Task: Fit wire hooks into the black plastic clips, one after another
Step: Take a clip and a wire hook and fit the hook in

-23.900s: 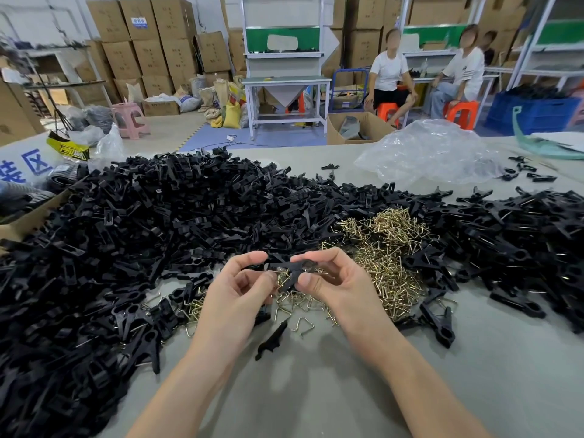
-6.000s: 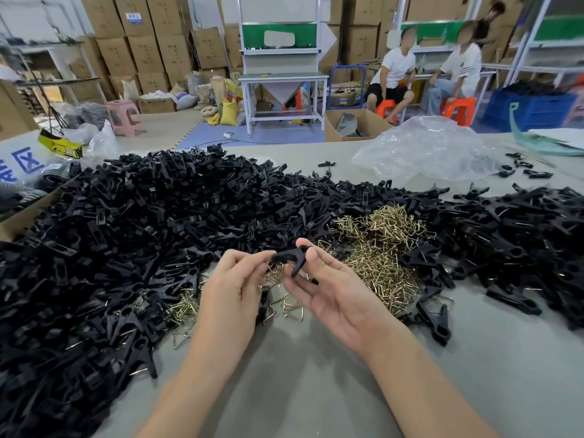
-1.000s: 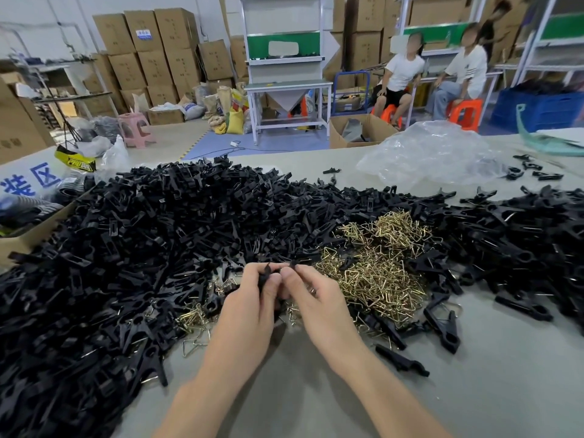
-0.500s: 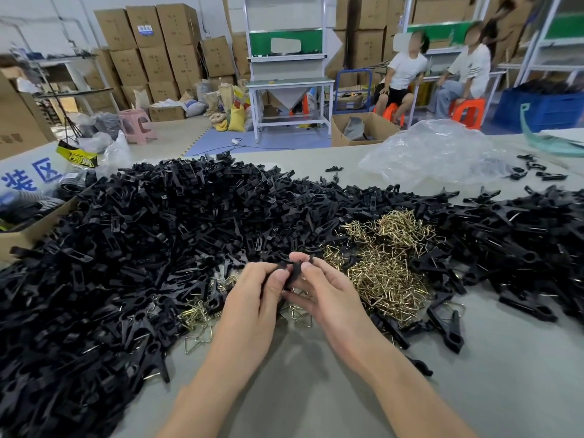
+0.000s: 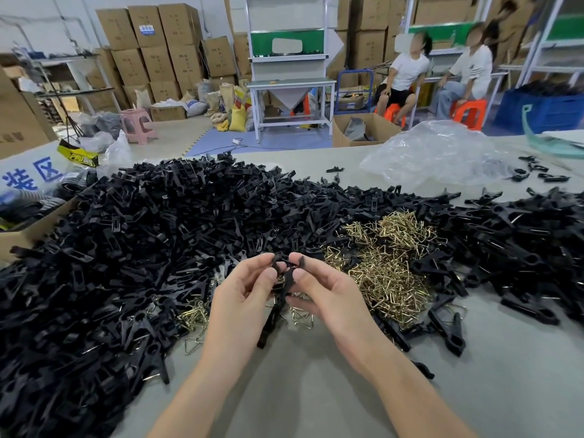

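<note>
Stacked cardboard cartons (image 5: 151, 52) line the warehouse wall behind a grey surface (image 5: 316, 399) heaped with black plastic clips (image 5: 151, 248). Both hands meet just above the near edge of that heap. The left hand (image 5: 241, 298) and the right hand (image 5: 330, 295) each pinch the top of one clip (image 5: 274, 314) between thumb and fingertips, and its long tail hangs down between the palms toward the surface. Whether a hook is already seated in it I cannot tell (the fingertips cover the joint). A tangle of brass-coloured wire hooks (image 5: 388, 267) lies just right of the hands. The likely risk is that springy wire slips from its slot under thumb pressure and flies into the heap. The clip might also twist so only one leg catches, since the grip sits at its very end.
</note>
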`<state>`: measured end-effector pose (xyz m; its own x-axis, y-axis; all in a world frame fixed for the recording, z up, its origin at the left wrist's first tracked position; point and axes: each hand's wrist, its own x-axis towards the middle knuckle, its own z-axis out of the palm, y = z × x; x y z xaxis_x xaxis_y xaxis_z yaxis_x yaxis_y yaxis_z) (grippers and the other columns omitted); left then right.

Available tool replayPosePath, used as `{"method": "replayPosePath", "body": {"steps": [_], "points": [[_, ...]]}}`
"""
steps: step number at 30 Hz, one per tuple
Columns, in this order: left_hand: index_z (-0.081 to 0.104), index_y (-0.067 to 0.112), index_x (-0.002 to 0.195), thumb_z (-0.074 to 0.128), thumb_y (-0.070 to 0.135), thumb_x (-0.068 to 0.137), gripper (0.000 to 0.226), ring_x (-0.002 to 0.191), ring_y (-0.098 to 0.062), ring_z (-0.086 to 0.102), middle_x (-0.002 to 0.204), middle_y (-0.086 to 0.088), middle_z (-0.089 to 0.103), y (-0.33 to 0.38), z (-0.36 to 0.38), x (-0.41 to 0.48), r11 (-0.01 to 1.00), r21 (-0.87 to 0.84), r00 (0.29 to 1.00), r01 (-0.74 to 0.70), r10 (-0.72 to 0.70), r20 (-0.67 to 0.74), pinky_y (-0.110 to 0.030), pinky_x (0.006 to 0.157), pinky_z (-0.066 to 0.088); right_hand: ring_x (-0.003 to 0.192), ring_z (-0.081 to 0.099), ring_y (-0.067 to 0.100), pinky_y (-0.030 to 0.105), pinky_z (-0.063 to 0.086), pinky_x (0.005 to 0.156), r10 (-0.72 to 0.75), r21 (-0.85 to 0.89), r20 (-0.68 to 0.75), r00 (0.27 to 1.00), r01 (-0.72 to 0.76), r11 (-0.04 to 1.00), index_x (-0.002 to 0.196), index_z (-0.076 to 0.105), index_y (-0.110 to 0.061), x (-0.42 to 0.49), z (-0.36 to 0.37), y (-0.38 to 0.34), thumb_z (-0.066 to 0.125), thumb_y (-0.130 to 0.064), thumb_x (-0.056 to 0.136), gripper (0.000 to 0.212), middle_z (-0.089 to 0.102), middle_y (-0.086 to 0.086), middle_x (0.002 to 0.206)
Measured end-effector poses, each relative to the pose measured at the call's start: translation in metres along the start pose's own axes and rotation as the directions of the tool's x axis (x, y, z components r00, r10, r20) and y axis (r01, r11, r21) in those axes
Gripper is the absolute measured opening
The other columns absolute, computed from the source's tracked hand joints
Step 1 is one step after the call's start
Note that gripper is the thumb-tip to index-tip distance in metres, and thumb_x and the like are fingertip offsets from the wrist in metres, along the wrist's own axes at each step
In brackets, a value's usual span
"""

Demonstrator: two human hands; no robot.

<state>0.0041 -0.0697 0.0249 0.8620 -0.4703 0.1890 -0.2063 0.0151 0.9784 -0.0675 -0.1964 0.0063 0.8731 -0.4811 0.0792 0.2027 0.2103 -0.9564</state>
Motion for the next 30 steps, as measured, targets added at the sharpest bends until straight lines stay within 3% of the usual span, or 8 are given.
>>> {"method": "replayPosePath", "body": {"steps": [3, 12, 15, 19, 26, 30], "points": [[0.074, 0.03, 0.106, 0.062, 0.016, 0.097, 0.02, 0.096, -0.004, 0.071, 0.099, 0.012, 0.077, 0.0007, -0.0012, -0.0016, 1.0, -0.017, 1.0, -0.002, 0.002, -0.023, -0.015, 0.081, 0.054, 0.101, 0.073, 0.011, 0.027, 0.059, 0.085, -0.016, -0.03, 0.012, 1.0, 0.016, 0.999, 0.123, 0.069, -0.023, -0.0012, 0.0003, 0.0, 0.061, -0.012, 0.1, 0.027, 0.076, -0.004, 0.111], [0.074, 0.031, 0.103, 0.066, 0.021, 0.095, 0.015, 0.095, -0.008, 0.071, 0.097, 0.01, 0.077, 0.0002, -0.0007, -0.0026, 0.999, -0.035, 0.998, 0.0, -0.002, -0.064, -0.023, 0.085, 0.054, 0.095, 0.073, 0.011, 0.025, 0.059, 0.082, -0.034, -0.048, 0.035, 0.999, 0.036, 0.998, 0.124, 0.07, -0.023, -0.0024, 0.0011, 0.0019, 0.064, -0.016, 0.099, 0.026, 0.077, -0.004, 0.105], [0.075, 0.032, 0.1, 0.067, 0.021, 0.094, 0.014, 0.092, -0.008, 0.071, 0.093, 0.01, 0.077, -0.0004, 0.0002, -0.0033, 1.0, -0.015, 0.999, -0.004, 0.003, -0.053, -0.017, 0.08, 0.054, 0.094, 0.074, 0.011, 0.025, 0.059, 0.081, -0.04, -0.048, 0.043, 0.998, 0.042, 0.998, 0.122, 0.069, -0.024, -0.0034, 0.0013, 0.0008, 0.063, -0.015, 0.099, 0.025, 0.077, -0.004, 0.107], [0.076, 0.033, 0.1, 0.067, 0.024, 0.094, 0.014, 0.092, -0.007, 0.071, 0.094, 0.01, 0.077, 0.0003, -0.0004, -0.0039, 1.0, -0.027, 0.998, -0.008, 0.007, -0.057, -0.021, 0.083, 0.051, 0.097, 0.073, 0.012, 0.026, 0.059, 0.081, -0.045, -0.044, 0.033, 0.998, 0.046, 0.998, 0.121, 0.07, -0.025, -0.0038, 0.0008, -0.0009, 0.063, -0.015, 0.099, 0.025, 0.077, -0.003, 0.108], [0.076, 0.031, 0.1, 0.068, 0.024, 0.094, 0.013, 0.089, -0.005, 0.071, 0.093, 0.011, 0.077, -0.0012, -0.0018, -0.0041, 1.0, 0.014, 0.999, -0.023, 0.024, -0.035, -0.01, 0.076, 0.05, 0.095, 0.074, 0.011, 0.026, 0.059, 0.08, -0.058, -0.061, 0.037, 0.998, 0.06, 0.996, 0.109, 0.075, -0.034, -0.0062, 0.0031, -0.0033, 0.062, -0.013, 0.1, 0.026, 0.077, -0.004, 0.107], [0.076, 0.033, 0.1, 0.067, 0.025, 0.094, 0.013, 0.091, -0.007, 0.072, 0.094, 0.011, 0.077, -0.0007, -0.0036, -0.0032, 1.0, 0.008, 0.999, -0.021, 0.021, -0.035, -0.018, 0.081, 0.053, 0.09, 0.073, 0.01, 0.025, 0.059, 0.078, -0.058, -0.052, 0.037, 0.998, 0.06, 0.997, 0.111, 0.074, -0.033, -0.0058, 0.0027, -0.0041, 0.063, -0.013, 0.099, 0.025, 0.077, -0.004, 0.103]]}}
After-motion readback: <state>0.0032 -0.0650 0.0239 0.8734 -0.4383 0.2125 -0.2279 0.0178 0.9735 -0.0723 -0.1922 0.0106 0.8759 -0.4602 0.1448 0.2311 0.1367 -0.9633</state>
